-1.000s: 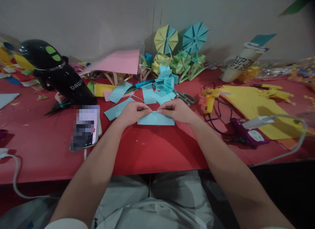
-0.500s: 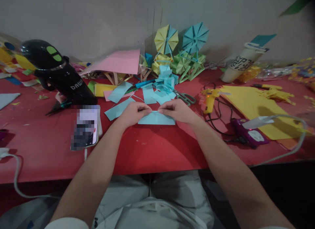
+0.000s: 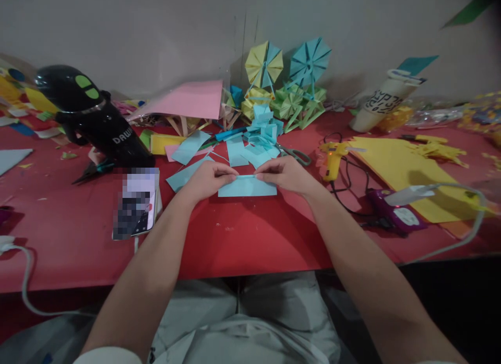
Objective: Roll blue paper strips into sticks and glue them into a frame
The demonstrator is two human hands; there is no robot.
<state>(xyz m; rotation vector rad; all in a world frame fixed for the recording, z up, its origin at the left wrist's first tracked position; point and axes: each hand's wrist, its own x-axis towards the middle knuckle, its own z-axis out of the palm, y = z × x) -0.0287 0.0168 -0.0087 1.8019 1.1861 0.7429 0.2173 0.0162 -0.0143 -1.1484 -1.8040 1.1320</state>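
A light blue paper strip lies crosswise between my hands, with a narrow fold along its far edge. My left hand pinches the far left part of that edge between thumb and fingers. On the right, my right hand pinches the same edge in the same way. Just beyond the hands are loose blue paper pieces and scissors. Another blue sheet lies partly behind my left hand.
A phone and a black bottle stand left. To the right are a yellow glue gun, yellow sheets, a purple device with cables and a cup. Paper pinwheels stand at the back.
Both hands have shifted slightly, with the fingertips a little farther apart along the strip's far edge. The strip has moved slightly left and away from me.
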